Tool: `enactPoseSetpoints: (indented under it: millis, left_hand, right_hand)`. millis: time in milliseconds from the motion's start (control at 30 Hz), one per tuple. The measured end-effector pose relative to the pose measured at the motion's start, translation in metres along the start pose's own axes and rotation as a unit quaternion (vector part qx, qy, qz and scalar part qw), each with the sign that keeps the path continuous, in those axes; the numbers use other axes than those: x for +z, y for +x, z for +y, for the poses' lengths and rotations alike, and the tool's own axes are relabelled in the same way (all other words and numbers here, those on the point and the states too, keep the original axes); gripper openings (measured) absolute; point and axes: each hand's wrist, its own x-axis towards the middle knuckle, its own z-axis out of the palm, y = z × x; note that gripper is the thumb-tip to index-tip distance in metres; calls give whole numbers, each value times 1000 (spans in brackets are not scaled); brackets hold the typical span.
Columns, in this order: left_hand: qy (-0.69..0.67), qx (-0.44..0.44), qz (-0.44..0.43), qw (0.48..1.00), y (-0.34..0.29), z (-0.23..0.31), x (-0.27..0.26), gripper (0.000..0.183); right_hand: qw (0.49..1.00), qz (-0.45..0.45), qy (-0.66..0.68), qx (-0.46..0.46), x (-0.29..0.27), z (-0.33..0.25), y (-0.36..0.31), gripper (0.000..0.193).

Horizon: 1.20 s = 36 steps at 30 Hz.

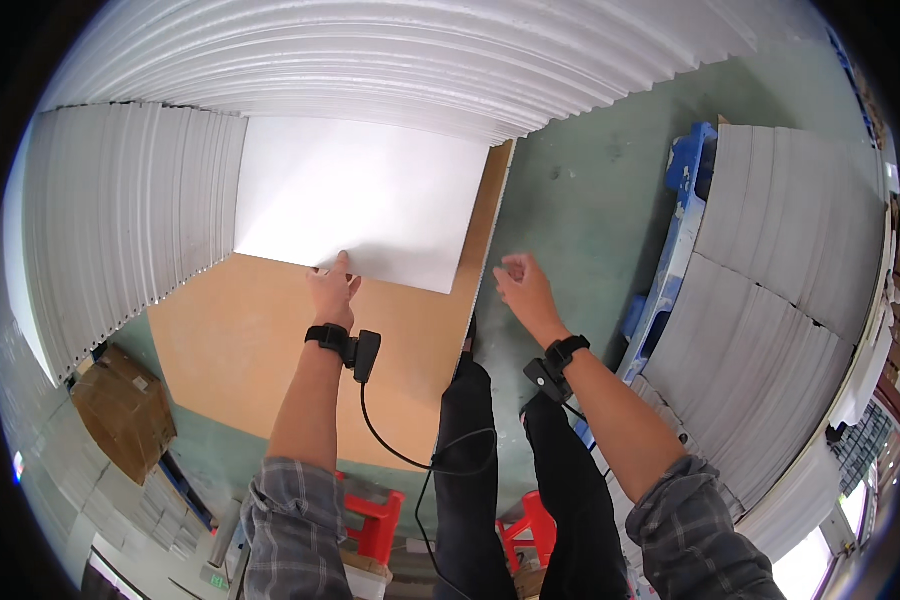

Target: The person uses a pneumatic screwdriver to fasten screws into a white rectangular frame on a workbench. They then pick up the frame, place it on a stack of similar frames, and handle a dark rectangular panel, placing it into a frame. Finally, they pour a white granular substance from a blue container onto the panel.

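A white rectangular sheet [360,195] lies flat on a tan board [270,330], between tall stacks at its left and far side. My left hand [335,290] is at the sheet's near edge. Its index finger is stretched onto the sheet and the other fingers are partly curled; I see nothing gripped in it. To the right of the board's edge, my right hand [526,290] hangs over the floor with loosely bent fingers apart, holding nothing. Each wrist wears a black strap with a small black device, and a cable runs from the left one.
White stacked sheets [130,200] stand on the left, with another long stack [370,60] across the far side. On the right, more stacks [770,220] sit by a blue pallet [675,235]. A cardboard box [123,412] is at the lower left. Red stools [378,525] stand near my legs.
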Motion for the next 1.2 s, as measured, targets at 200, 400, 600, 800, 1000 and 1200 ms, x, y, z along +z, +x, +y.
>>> enactPoseSetpoints:
  millis: [200,400,600,800,1000,1200]
  left_hand:
    - [-89,-14,49,995,-67,-40,-34,83]
    - [-28,-90,-33,995,-247,-115,-107,18]
    - [-109,-144,-66,981,-462,-181,-211,21]
    - [-236,-119,61,963,-605,-262,-309,23]
    - [-239,-37,148,959,-704,-391,-385,23]
    - [-187,-27,285,940,-814,-574,-401,24]
  right_hand:
    - [977,-61,57,198,-96,48,-103,28]
    - [975,-73,16,211,-190,42,-216,24]
    - [982,-122,1,147,-225,-27,-281,24]
    - [977,-202,-10,69,-236,-101,-339,28]
    - [955,-256,-150,26,-250,-127,-377,27]
    - [915,-302,-269,6,-228,-117,-417,21]
